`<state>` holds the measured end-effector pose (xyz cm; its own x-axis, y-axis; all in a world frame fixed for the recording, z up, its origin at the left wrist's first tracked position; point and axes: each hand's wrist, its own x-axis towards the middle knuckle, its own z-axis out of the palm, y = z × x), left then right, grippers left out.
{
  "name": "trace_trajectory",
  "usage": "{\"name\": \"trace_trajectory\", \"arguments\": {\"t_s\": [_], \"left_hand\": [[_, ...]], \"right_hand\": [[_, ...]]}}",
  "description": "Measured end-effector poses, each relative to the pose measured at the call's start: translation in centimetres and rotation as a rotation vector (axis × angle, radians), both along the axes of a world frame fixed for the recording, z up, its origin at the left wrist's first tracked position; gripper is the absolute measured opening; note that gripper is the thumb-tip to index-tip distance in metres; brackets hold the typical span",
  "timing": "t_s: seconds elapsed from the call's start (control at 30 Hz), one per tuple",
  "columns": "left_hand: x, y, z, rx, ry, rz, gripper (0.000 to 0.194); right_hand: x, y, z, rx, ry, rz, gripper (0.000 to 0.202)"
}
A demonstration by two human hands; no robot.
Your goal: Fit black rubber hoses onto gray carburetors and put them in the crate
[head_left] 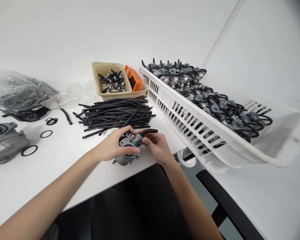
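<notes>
A grey metal carburetor (126, 160) is held just above the front edge of the white table, tilted on its side. My left hand (115, 145) is wrapped around it, with the thumb along its near side and the fingers over the top. From the carburetor's right end sticks a black rubber boot (150, 131), pointing right. My right hand (156, 146) pinches at the base of this boot, where it meets the metal; the fingertips partly hide that joint. Right behind the hands lies a pile of black rubber hoses (115, 115).
A white slotted basket (190, 116) full of carburetors stands at the right. Behind the hoses are a beige bin (97, 78) of caps with boots and an orange basket (138, 80). At left lie black rings (29, 150), a larger metal carburetor (7, 148) and plastic bags (20, 88).
</notes>
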<state>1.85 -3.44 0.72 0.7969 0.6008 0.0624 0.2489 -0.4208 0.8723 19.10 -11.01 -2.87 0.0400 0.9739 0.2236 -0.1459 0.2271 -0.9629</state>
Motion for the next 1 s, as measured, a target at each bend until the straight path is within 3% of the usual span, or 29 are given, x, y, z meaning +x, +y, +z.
{"name": "trace_trajectory", "arguments": {"t_s": [0.8, 1.0], "left_hand": [[0.01, -0.06, 0.18, 0.002, 0.01, 0.006, 0.037], [-0.08, -0.09, 0.27, 0.019, 0.032, 0.011, 0.038]], "right_hand": [[-0.28, 0.16, 0.11, -0.02, 0.046, -0.019, 0.031], [-0.24, 0.2, 0.23, -0.064, 0.008, -0.052, 0.039]]}}
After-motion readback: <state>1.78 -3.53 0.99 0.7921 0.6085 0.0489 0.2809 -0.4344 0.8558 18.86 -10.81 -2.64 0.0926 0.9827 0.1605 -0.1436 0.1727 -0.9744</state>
